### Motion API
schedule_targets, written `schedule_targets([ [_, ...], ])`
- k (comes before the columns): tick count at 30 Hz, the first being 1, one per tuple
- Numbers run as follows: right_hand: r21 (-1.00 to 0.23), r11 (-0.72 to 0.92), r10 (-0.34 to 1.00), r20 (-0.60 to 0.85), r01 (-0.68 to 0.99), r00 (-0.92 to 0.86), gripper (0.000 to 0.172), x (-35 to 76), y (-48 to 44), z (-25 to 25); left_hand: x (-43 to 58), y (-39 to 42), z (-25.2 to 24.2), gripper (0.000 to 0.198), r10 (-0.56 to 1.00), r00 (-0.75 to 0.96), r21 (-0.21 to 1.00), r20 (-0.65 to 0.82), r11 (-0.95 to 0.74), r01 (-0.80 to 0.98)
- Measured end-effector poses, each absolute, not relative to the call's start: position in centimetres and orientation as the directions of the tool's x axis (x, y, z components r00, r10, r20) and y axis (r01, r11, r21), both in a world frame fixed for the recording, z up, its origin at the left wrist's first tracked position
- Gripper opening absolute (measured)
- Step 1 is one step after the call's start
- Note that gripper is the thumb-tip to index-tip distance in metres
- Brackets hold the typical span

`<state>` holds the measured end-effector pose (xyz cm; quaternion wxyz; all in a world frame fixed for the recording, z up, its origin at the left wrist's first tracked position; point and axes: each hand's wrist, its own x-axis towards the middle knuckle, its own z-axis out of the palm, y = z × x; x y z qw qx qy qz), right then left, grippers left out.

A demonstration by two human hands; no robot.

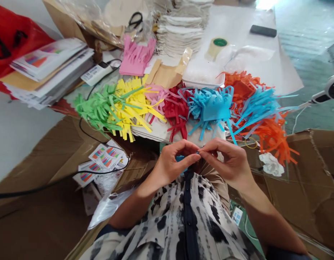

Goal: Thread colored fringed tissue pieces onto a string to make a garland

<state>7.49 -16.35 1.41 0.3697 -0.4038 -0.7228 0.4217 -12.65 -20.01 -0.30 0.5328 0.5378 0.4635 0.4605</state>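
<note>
In front of my shirt, my left hand and my right hand meet fingertip to fingertip, each in a pinch. A piece of blue tissue paper shows between and below the left fingers; most of it is hidden behind the hand. Just beyond my hands, along the table edge, lie fringed paper bundles: blue, dark red, yellow, green and orange. A second blue fringe rests over the orange ones. Flat pink fringed sheets lie farther back.
Behind the fringes are a white plastic tray, a tape roll, black-handled scissors and stacked pale bundles. Printed cards are piled at left. A black cable crosses the left side. Cardboard stands at right.
</note>
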Motion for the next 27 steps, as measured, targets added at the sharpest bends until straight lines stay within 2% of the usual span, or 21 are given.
schedule_targets([
  [3,-0.903,0.293,0.911,0.165,0.314,-0.377,0.017,8.0,-16.6,1.5,-12.7,-20.1,-0.2,0.029,0.974,0.225,0.978,0.001,-0.048,0.203],
  [5,-0.926,0.225,0.949,0.139,0.304,-0.282,0.016,8.5,-16.7,1.3,-12.9,-20.3,-0.1,0.031,0.961,0.272,0.968,-0.037,-0.033,0.247],
  [8,-0.972,0.124,0.978,0.086,0.202,-0.188,0.014,8.9,-17.0,0.6,-12.9,-20.5,-0.1,0.036,0.945,0.303,0.973,-0.121,0.053,0.223],
  [11,-0.990,0.077,0.951,0.039,0.114,-0.306,0.023,8.8,-17.1,0.0,-12.3,-20.2,-0.3,0.038,0.941,0.316,0.982,-0.123,0.069,0.176],
  [14,-0.991,0.059,0.936,0.014,0.119,-0.351,0.023,9.1,-16.6,-0.1,-11.4,-19.4,-0.7,0.033,0.934,0.338,0.980,-0.117,0.053,0.192],
  [18,-0.995,-0.101,0.989,-0.098,-0.022,-0.107,0.027,11.7,-13.8,0.8,-10.3,-18.1,-1.4,0.036,0.882,0.442,0.976,-0.163,0.078,0.205],
  [20,-0.992,-0.070,0.996,-0.074,-0.106,0.040,0.032,13.6,-12.1,1.7,-10.0,-17.5,-1.8,0.036,0.862,0.482,0.977,-0.160,0.070,0.200],
  [22,-0.994,-0.022,0.993,-0.034,-0.104,0.115,0.032,15.3,-11.1,2.5,-9.7,-17.1,-2.1,0.035,0.849,0.505,0.977,-0.158,0.059,0.207],
  [25,-1.000,0.013,0.994,0.011,-0.015,0.108,0.026,16.7,-11.6,3.2,-9.6,-16.6,-2.6,0.030,0.814,0.563,0.966,-0.142,-0.009,0.257],
  [27,-1.000,0.006,0.997,0.008,0.026,0.074,0.022,16.9,-12.8,3.1,-10.0,-16.4,-2.8,0.018,0.791,0.602,0.941,-0.108,-0.114,0.319],
])
